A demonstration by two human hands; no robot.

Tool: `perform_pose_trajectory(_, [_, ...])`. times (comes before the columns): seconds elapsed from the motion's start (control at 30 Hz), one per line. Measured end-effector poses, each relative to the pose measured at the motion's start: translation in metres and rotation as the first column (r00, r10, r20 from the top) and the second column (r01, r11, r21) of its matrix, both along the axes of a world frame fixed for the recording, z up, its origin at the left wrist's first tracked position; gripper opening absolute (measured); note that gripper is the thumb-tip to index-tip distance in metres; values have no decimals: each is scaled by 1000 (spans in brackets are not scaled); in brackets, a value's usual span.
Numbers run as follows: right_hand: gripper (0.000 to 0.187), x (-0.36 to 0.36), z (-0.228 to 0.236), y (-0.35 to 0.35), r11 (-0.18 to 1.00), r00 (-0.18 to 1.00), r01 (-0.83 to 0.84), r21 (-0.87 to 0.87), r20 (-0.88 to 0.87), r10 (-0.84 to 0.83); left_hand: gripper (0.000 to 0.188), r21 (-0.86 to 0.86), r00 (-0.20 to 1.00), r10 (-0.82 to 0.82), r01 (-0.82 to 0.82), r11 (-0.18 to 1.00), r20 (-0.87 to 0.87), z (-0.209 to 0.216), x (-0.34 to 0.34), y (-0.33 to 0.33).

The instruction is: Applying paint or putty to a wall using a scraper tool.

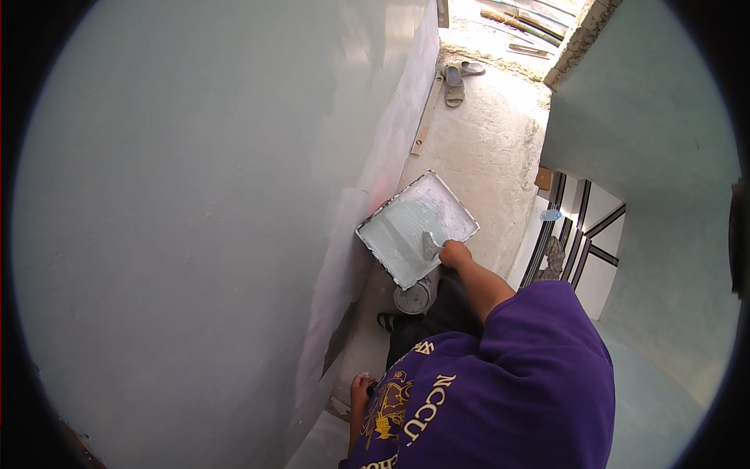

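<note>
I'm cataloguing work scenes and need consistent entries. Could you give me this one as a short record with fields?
Right hand: the right hand grips a small hand tool
Tool position: over the tray; contact unclear
Tray contents: pale, wet-looking coating
Left hand: the left hand is low beside the shirt; grip unclear
Near tray: round bucket, wall on the left
Farther off: sandals on the floor
Right side: clear bottle
</note>
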State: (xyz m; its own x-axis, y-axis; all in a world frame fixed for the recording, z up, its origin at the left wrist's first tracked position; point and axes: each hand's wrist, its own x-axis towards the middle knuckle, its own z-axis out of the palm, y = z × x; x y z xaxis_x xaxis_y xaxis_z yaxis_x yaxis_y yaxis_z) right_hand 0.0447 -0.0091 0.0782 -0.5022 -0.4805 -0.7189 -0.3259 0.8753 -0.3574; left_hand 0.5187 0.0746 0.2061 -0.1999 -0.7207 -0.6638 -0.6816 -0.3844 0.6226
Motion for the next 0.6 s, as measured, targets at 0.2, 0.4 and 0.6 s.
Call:
perform_pose_trajectory(0.2, [34, -23, -9, -1, 995, 995, -95, -24, 30, 96, 27, 215, 917, 395, -398, 892, 60, -16, -35, -14])
perform_pose_trajectory(0.4, [35, -34, -9, -1, 989, 986, -148, 27, 81, 146, 27, 205, 944, 330, -329, 922, 30, -13, -40, -15])
perform_pose_trajectory(0.6, [33, -14, 1, 1, 1000, 999, 11, -11, 38, -11, 27, 136, 961, 218, -197, 971, -172, -24, 8, -9])
